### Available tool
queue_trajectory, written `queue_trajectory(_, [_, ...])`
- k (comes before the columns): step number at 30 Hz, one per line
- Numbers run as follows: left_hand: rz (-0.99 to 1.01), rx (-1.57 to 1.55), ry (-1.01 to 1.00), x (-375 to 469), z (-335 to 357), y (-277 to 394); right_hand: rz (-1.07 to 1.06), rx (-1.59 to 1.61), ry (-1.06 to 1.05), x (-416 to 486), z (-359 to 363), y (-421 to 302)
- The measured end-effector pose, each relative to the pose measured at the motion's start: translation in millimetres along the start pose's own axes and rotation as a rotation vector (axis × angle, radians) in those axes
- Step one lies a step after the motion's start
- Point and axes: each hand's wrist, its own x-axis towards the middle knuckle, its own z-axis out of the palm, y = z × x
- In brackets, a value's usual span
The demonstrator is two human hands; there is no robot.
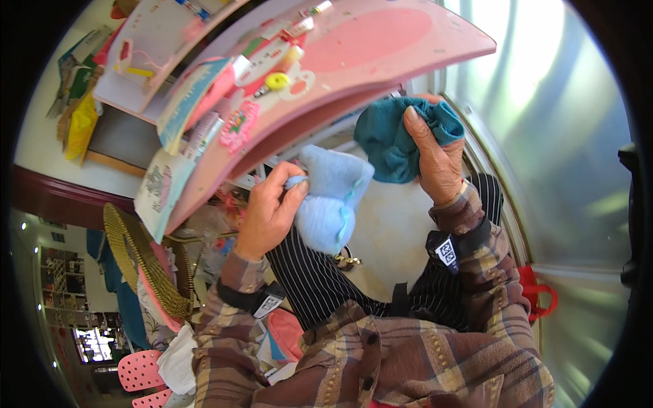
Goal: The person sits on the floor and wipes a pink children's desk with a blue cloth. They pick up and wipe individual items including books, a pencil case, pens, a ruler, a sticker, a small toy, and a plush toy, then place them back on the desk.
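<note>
My left hand (269, 215) pinches a light blue piece of soft fabric (332, 176) between thumb and forefinger. It looks like a small pair of socks, with turquoise trim on its right edge; it hangs over my left knee. To the right and a little higher, my right hand (440, 166) grips a bunched teal knit (386, 136), possibly a sock. The thumb presses on its front, and most of the fingers are hidden behind the cloth. The two pieces of cloth are close but apart.
A pink desk (357, 46) curves across the top, bearing books (196, 97), a yellow tape-like item (277, 81) and other small things. A frosted glass panel (556, 153) stands at right. Left lie a gold woven bag (122, 255) and pink perforated shoes (139, 370). A red-handled item (543, 296) is at right.
</note>
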Motion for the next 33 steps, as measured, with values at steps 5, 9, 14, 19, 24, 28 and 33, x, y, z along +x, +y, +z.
queue_trajectory(5, [-0.431, -1.004, -0.056, -7, 66, -43, -0.814, -0.663, -0.396, -23, 22, -13])
queue_trajectory(9, [-0.320, -1.283, 0.110, -23, 87, -57, -0.640, -0.882, -0.448, -27, 30, 15])
queue_trajectory(14, [-0.416, -1.301, 0.078, -30, 75, -75, 0.021, -0.650, -0.419, -22, 12, 55])
queue_trajectory(19, [-0.428, -1.107, 0.044, -36, 72, -66, 0.323, -0.389, -0.383, -25, -3, 78])
queue_trajectory(24, [-0.304, -0.266, -0.055, -24, 62, -53, 0.498, -0.261, -0.282, -27, -10, 84])
queue_trajectory(28, [0.317, 0.359, 0.133, -14, 68, -45, 0.526, -0.266, -0.247, -26, -15, 91])
queue_trajectory(33, [0.001, -0.234, -0.103, -9, 95, -55, 0.619, -0.317, -0.233, -27, -20, 100])
